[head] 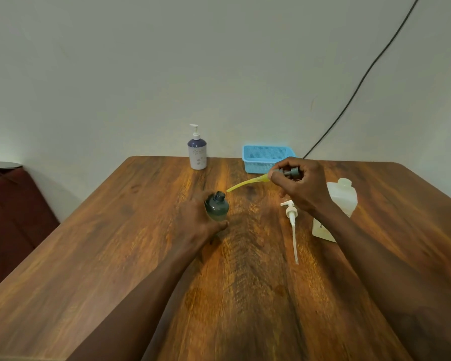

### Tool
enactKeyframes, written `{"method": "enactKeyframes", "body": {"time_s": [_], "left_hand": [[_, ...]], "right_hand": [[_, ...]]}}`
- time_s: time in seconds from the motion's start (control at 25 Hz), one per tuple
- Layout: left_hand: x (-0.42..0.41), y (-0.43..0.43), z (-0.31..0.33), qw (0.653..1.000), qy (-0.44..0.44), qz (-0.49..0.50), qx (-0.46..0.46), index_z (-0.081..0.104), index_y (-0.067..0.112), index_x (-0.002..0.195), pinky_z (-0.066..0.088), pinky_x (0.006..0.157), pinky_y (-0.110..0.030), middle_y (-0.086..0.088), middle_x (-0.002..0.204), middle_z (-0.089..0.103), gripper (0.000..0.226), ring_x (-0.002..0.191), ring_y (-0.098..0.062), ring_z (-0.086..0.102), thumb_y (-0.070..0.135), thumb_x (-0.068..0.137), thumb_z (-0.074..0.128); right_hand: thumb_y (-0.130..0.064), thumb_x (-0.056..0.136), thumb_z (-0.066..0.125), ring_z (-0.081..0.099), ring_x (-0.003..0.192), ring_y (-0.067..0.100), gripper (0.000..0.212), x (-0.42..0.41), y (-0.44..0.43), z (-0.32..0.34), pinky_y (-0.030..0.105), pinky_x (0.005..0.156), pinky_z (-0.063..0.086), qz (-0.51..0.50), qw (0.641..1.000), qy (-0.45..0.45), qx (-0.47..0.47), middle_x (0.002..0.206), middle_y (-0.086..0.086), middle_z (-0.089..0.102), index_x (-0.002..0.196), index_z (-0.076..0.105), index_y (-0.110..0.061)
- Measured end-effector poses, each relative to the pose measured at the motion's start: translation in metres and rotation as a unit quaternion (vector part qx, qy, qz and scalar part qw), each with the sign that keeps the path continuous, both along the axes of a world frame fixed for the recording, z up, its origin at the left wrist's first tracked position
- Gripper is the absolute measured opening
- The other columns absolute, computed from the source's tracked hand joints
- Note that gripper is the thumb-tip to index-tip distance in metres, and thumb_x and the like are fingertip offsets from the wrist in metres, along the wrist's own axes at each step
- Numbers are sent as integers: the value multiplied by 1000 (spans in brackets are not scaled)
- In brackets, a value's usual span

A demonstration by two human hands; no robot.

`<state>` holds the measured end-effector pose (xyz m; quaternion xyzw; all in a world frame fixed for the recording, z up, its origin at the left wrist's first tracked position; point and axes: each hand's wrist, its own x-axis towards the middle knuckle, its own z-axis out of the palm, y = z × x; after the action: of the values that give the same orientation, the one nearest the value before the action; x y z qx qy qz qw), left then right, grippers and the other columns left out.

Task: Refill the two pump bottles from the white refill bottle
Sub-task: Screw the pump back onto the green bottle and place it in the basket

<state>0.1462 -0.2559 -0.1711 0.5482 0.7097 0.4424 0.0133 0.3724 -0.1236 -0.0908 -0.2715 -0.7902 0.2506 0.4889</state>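
The left hand (197,220) wraps around a small dark grey bottle (216,206) that stands upright near the middle of the wooden table (115,230); the fingers curl behind it and the thumb lies in front at its base. The bottle's neck is open, with no pump on it. The right hand (301,185) is raised above the table, closed on a dark grey pump head (290,172). From that pump a tube (245,183), wet with yellow liquid, slants down and left, its tip in the air just beside the open bottle.

A white pump (291,217) with a long clear tube lies flat on the table below the right hand, tube pointing toward the near edge. The white refill bottle (341,199) stands toward the right edge, partly hidden by the right forearm, its cap on. At the far edge stand a white and purple pump bottle (197,152), pump fitted, and a blue basket (267,158). A black cable (362,82) runs down the wall behind the basket.
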Motion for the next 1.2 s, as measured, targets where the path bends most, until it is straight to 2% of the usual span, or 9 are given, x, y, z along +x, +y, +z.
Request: {"method": "enactKeyframes", "body": {"time_s": [0.12,0.28,0.4,0.52,0.64,0.72,0.84,1.04,1.2], "left_hand": [[6,1,1,1000,11,-15,0,60,25,136,55,92,-34,4,124,68,82,109,-13,62,40,63,94],[16,3,5,999,28,-28,2,59,30,136,55,91,-33,7,122,68,80,107,-10,61,45,64,91],[24,6,8,999,33,-29,8,58,33,137,55,87,-32,12,120,68,83,102,-5,60,54,62,86],[33,8,15,999,38,-19,16,59,33,137,54,84,-27,14,118,69,85,99,0,58,56,60,87],[40,7,22,999,44,-19,24,63,35,133,53,79,-21,16,111,70,82,92,1,59,55,58,88],[46,5,26,999,30,-32,30,64,34,131,46,75,-7,20,107,69,79,88,6,59,52,58,89],[56,5,31,997,19,-59,44,63,33,133,45,70,-2,25,101,63,82,84,12,59,49,58,91],[64,11,32,998,0,-38,57,66,29,133,57,75,-15,14,111,74,85,90,2,67,56,56,90],[73,14,37,996,-16,-14,83,68,25,129,61,80,-22,10,114,75,82,95,-1,68,57,57,90]], "right_hand": [[-27,86,75,69,60,16,17,0,-2,2,33,59,62,6,1000,3,-6,86,3,73,92,75,-11],[-23,85,80,66,67,13,10,-5,-7,4,39,60,61,30,998,-56,8,80,-3,72,90,77,-14],[-28,83,83,66,86,10,22,-8,-11,6,24,67,59,72,991,-109,6,96,-4,71,103,73,-23],[-23,80,85,61,99,-3,36,-9,-17,15,9,75,54,90,985,-148,9,105,-14,65,111,67,-27],[-13,78,85,65,97,-4,33,-9,-19,32,10,79,53,133,975,-181,8,105,-14,70,108,71,-20],[-9,79,84,66,98,-3,32,-9,-16,43,9,78,52,163,965,-205,-8,104,-13,71,108,72,-16],[-7,80,82,65,99,-3,32,-11,-11,54,8,79,52,192,937,-293,-11,106,-11,71,109,73,-17],[-17,80,84,68,90,4,28,-15,-14,61,14,76,55,163,931,-326,13,99,-11,72,106,73,-18],[-49,73,87,63,59,9,38,-22,-21,62,28,66,55,31,955,-292,49,68,0,68,69,65,-18]]}}
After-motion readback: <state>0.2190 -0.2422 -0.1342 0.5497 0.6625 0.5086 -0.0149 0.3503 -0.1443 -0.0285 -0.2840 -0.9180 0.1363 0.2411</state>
